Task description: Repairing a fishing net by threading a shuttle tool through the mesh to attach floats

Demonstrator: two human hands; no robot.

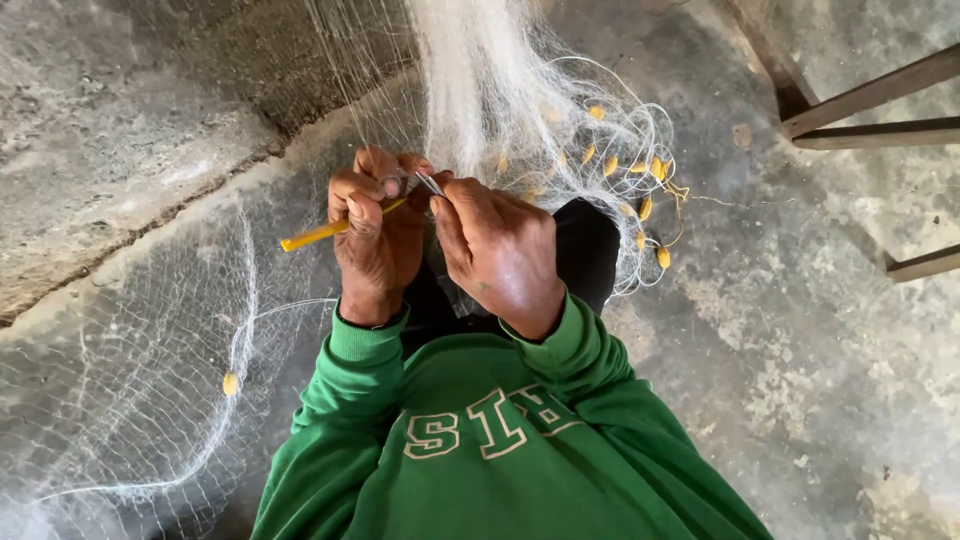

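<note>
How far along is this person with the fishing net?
Done: cannot tell; no finished stretch stands out. In hand: the left hand holds a yellow needle, the right hand pinches mesh of the net. Left: much net lies spread on the floor, floats bunched.

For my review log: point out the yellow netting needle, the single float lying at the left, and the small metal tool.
yellow netting needle (312,235), head view, mid-shaft
single float (231,383), head view, its centre
small metal tool (429,183), head view, exposed tip
</note>
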